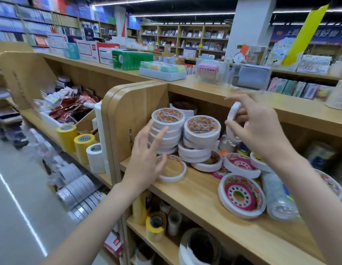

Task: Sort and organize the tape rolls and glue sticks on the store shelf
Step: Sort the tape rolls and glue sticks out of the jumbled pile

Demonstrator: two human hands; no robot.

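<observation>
Gripping a thin tape roll (234, 112), right hand (262, 129); left hand (147, 150) fingers spread beside stack (166, 131).

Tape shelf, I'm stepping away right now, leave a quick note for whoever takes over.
Left hand: open, fingers against the tall tape stack.
Right hand: holds thin white tape rolls upright, above the shelf.
Done: two stacks at the back left.
Left: loose rolls lie flat across the shelf's front and right; stack them. Glue sticks not clearly visible.
</observation>
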